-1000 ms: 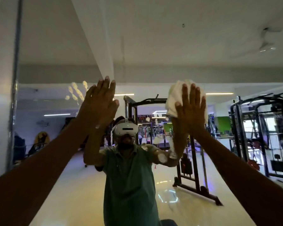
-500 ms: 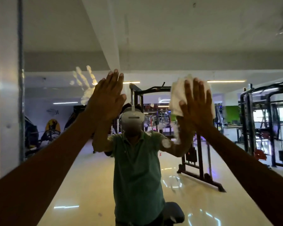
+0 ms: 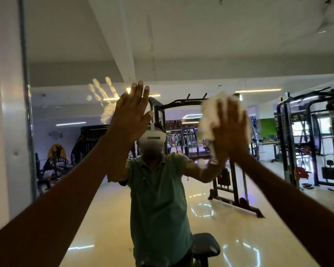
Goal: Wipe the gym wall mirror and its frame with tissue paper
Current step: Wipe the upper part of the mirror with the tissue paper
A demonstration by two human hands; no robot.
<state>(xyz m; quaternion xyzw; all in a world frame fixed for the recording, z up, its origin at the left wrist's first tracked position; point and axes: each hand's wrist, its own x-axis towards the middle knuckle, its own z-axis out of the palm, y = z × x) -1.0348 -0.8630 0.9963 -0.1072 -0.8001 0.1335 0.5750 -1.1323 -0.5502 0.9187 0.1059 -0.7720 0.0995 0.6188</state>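
High on the gym wall mirror point(image 3: 181, 54), right hand point(image 3: 229, 128) presses crumpled white tissue paper point(image 3: 210, 116) flat-fingered to the glass, left hand point(image 3: 130, 120) open-palmed alongside; advise overlapping strokes toward the pale greasy handprint smear point(image 3: 102, 101), then the grey frame point(image 3: 25, 93).

Head camera faces the mirror point(image 3: 181, 54) closely (slightly upward).

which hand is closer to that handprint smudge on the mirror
Left. The left hand is flat on the mirror just right of the handprint smudge, overlapping its lower edge. The right hand, pressing the tissue paper, is much farther right.
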